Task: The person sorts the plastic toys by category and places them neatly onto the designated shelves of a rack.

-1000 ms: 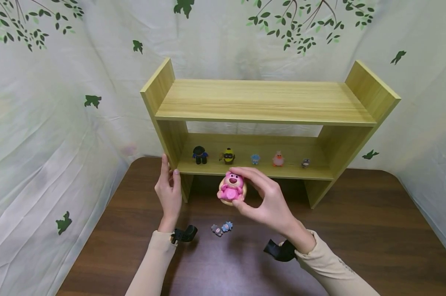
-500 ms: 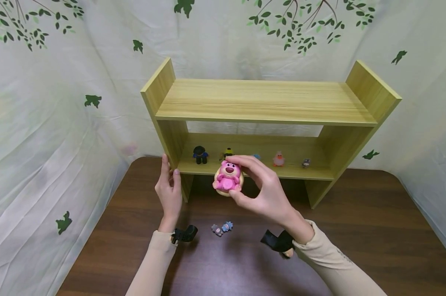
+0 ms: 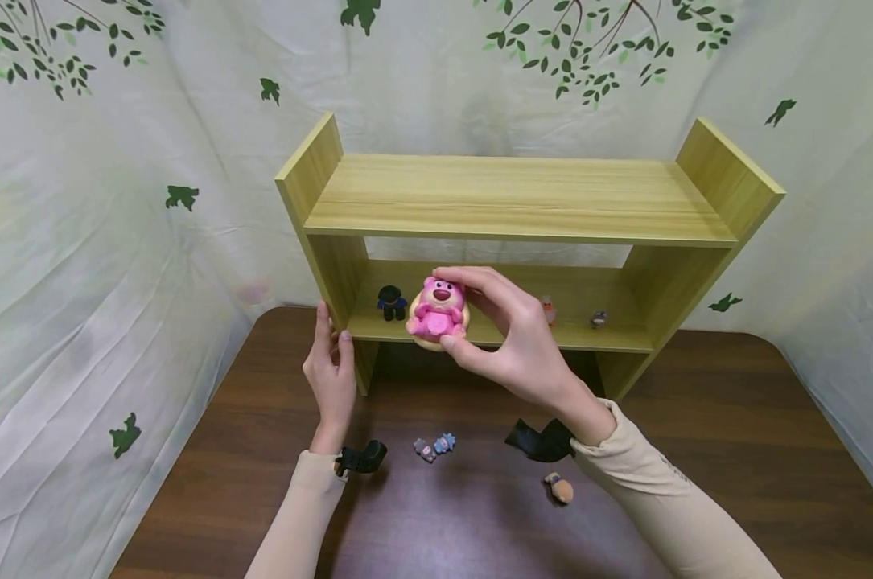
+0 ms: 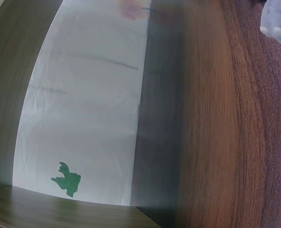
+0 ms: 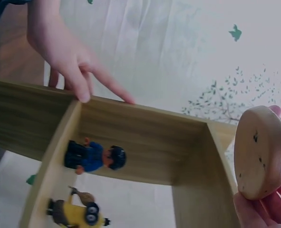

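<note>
My right hand [image 3: 512, 334] pinches a pink bear figurine [image 3: 438, 312] by its top and bottom, in front of the middle shelf. In the right wrist view, the flat cream back of the bear figurine [image 5: 259, 154] faces the camera. My left hand [image 3: 331, 382] rests against the left side panel of the wooden shelf unit [image 3: 523, 197], its fingers fairly straight. A dark-haired figurine in blue and black [image 3: 391, 303] stands on the middle shelf near that panel. Beside it, a yellow figurine with goggles [image 5: 78, 213] shows in the right wrist view; the bear hides it from the head view.
Farther right on the shelf stand a pinkish bird figurine [image 3: 548, 311] and a small grey figurine [image 3: 599, 319]. On the brown table [image 3: 436, 531] lie a grey figurine [image 3: 426, 450], a blue figurine [image 3: 445, 443] and a tan figurine [image 3: 559, 488].
My right hand has carried the pink bear up and slightly left, from below the middle shelf's edge to in front of it. A tan figurine has come into sight. The left hand has stayed put.
</note>
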The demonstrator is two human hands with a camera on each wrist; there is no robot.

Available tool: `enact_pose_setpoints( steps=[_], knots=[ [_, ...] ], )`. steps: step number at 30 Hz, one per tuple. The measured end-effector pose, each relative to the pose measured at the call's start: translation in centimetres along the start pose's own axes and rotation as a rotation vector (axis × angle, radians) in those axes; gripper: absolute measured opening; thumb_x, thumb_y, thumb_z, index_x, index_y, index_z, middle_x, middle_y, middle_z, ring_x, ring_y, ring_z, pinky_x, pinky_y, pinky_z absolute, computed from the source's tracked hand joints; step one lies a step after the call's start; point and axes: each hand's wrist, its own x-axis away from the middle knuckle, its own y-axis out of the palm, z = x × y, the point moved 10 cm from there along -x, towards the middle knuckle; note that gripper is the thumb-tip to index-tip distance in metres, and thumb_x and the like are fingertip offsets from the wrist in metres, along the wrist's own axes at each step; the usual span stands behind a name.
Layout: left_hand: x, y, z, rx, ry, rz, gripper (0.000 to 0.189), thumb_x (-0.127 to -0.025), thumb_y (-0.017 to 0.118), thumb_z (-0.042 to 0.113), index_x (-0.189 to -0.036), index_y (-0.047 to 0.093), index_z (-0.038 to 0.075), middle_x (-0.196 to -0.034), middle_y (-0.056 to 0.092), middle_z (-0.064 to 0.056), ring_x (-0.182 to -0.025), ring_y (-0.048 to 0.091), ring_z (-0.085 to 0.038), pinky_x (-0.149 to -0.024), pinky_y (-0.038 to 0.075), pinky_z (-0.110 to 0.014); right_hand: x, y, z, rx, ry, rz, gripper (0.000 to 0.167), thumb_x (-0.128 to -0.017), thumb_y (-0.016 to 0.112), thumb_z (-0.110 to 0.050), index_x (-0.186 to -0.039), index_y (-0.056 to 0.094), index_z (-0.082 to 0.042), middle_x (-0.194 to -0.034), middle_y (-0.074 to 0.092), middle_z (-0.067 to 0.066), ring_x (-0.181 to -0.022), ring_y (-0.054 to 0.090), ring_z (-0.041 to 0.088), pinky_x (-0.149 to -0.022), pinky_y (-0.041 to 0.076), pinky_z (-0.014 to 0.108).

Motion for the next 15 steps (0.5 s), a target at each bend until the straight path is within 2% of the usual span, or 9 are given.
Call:
enact_pose_setpoints(
  steps=[9,15],
  knots=[
    [0.0,0.0,-0.1,-0.019,-0.011,-0.006,0.057,-0.096,0.054,0.003,-0.148,0.038,0.016,-0.119,0.064,-0.015,-0.09,0.064,-0.032,-0.076,0.047,-0.016,-2.9,-0.3,-1.2,-0.005,-0.071,0.003,0.054,-0.075,0.071,0.014,-0.126,0.053,0.012,-0.125,0.056,0.017,-0.116,0.053,0.026,-0.099,0.041,0.039],
    [0.0,-0.1,-0.1,-0.022,0.0,0.011,0.057,-0.095,0.056,0.001,-0.148,0.04,0.016,-0.113,0.066,-0.017,-0.087,0.064,-0.032,-0.075,0.046,-0.015,-4.6,-0.3,-1.2,0.004,-0.075,-0.007,0.052,-0.076,0.071,0.013,-0.125,0.053,0.014,-0.124,0.058,0.02,-0.114,0.055,0.023,-0.098,0.042,0.037]
  ],
)
